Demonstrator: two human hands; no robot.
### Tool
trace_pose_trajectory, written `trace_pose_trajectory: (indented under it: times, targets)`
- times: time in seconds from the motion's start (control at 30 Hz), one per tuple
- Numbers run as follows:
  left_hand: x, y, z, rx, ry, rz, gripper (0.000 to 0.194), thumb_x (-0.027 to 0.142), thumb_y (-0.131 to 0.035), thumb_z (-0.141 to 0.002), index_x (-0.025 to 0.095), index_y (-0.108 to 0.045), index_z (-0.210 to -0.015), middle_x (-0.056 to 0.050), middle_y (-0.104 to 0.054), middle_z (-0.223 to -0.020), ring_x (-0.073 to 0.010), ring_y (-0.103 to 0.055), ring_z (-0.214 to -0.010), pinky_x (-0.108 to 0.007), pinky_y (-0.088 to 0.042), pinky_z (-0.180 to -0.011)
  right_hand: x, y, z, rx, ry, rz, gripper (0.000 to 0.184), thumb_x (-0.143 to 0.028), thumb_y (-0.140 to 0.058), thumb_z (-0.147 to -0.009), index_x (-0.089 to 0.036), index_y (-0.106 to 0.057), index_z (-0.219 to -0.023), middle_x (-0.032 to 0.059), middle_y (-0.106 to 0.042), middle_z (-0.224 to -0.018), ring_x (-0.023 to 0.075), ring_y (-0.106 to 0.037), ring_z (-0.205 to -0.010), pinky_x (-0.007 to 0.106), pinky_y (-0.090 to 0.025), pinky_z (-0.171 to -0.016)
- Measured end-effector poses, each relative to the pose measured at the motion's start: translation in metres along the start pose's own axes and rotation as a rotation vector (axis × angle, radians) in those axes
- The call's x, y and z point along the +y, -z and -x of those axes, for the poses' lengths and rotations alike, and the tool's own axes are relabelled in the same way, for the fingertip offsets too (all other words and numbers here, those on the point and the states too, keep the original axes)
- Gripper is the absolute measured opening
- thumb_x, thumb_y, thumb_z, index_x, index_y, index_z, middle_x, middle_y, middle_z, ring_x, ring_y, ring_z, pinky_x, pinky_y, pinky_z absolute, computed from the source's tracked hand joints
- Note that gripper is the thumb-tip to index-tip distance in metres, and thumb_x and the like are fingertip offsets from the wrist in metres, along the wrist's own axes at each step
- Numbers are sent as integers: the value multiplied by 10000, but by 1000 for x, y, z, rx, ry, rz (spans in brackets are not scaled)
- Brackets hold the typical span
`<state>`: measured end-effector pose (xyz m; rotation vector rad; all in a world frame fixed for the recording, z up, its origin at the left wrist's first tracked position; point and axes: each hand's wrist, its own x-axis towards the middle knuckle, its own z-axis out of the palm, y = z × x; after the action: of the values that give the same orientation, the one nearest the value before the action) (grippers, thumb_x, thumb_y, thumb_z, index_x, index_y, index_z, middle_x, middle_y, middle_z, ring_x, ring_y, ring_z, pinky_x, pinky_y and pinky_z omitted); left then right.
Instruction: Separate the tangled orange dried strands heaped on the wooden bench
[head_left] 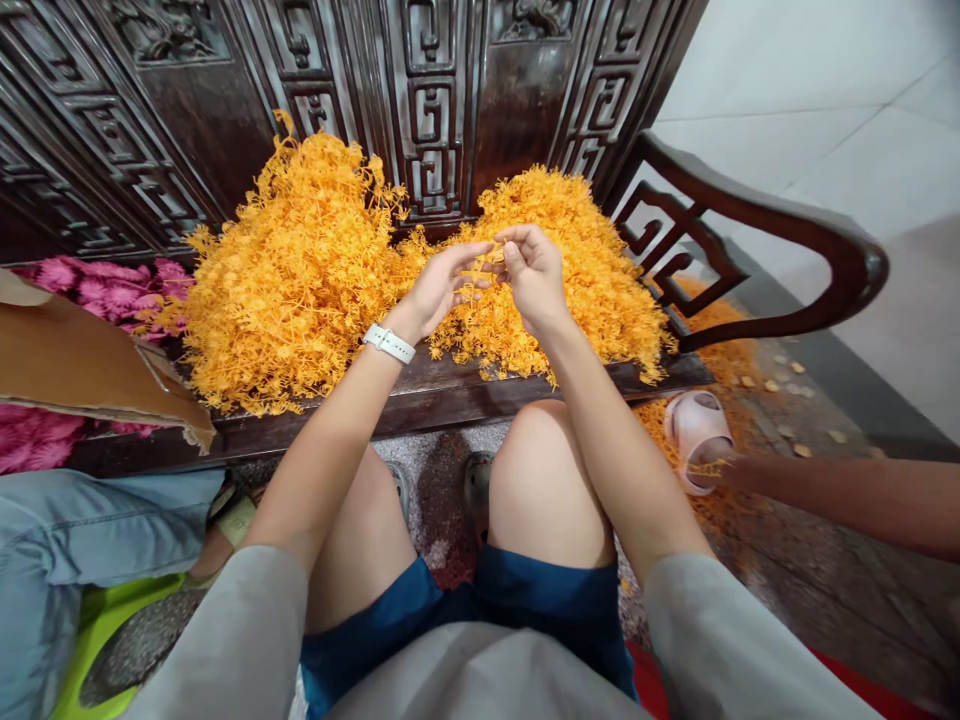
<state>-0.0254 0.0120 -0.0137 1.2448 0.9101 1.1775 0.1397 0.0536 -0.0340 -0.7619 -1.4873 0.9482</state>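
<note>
Box (82,360) by pink flowers (97,292) | left hand (435,288), right hand (537,282) over orange sprigs (596,270)

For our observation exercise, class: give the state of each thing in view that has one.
Left hand: fingers loosely bent, grip unclear
Right hand: thumb and fingers close together, grip unclear
Left orange pile: heaped on bench
Right orange pile: heaped on bench
White strap: worn, fastened
Pale clog: worn
Pink flowers: bunched
Cardboard: ragged at one corner

Dark carved wooden bench (525,110) beside pale tiled wall (802,130)
</note>
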Motion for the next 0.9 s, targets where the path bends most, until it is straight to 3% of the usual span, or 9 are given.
trace_pose_trajectory:
  times: [0.07, 0.17, 0.27, 0.37, 0.53, 0.73, 0.9]
  targets:
    - [2, 2, 1, 83, 62, 130, 334, 465, -654, -1039, 205, -792, -1197, -112, -792, -1111, -215, -759, -979, -350, -622, -851, 0, 2, 0, -30, 24, 14, 467, -756, -667, -968, -292, -641, -1015, 39, -616, -931, 197, -613, -812, 359, -537, -699]
    - [2, 2, 3, 126, 110, 252, 167, 299, -778, -976, 192, -769, -1105, -69, -786, -1009, -137, -724, -826, -282, -612, -811, 1, 3, -1, -71, 42, 27, 451, -737, -659, -982, -288, -661, -1025, 38, -606, -906, 205, -600, -823, 366, -534, -709]
    - [1, -3, 6, 136, 127, 295, 262, 118, -827, -890, 188, -734, -1125, -30, -775, -955, -105, -713, -804, -255, -608, -822, 0, 3, -1, -60, 69, 47, 460, -735, -671, -972, -282, -678, -1051, 47, -632, -963, 210, -596, -868, 383, -549, -774]
    - [-1, -7, 6, 214, 54, 224, 378, 41, -821, -838, 198, -695, -1158, 4, -735, -879, -112, -710, -799, -263, -611, -814, -2, 1, 0, -28, 45, 51, 513, -782, -649, -962, -282, -678, -1076, 51, -640, -1011, 215, -603, -905, 397, -567, -824]
    - [-5, -8, 0, 340, -178, -141, 387, 132, -816, -880, 252, -671, -1218, -15, -722, -941, -159, -713, -834, -314, -609, -791, -7, -7, 4, -12, -109, -4, 696, -954, -504, -916, -294, -654, -1076, 48, -619, -995, 211, -631, -888, 356, -576, -711]
    - [-4, -15, 10, 243, -418, -569, 303, 279, -676, -1037, 297, -684, -1339, -100, -755, -1257, -255, -704, -1150, -434, -571, -1010, -15, -23, 9, -5, -88, 58, 742, -1017, -586, -794, -282, -554, -894, 39, -564, -866, 229, -620, -845, 355, -539, -616]
    - [1, -30, 22, 25, -542, -819, 252, 191, -571, -1063, 223, -746, -1241, -147, -742, -1278, -336, -636, -1327, -545, -461, -1189, 1, -19, 1, 97, -115, -9, 755, -1019, -446, -871, -277, -433, -734, 21, -446, -681, 232, -600, -736, 391, -519, -611]
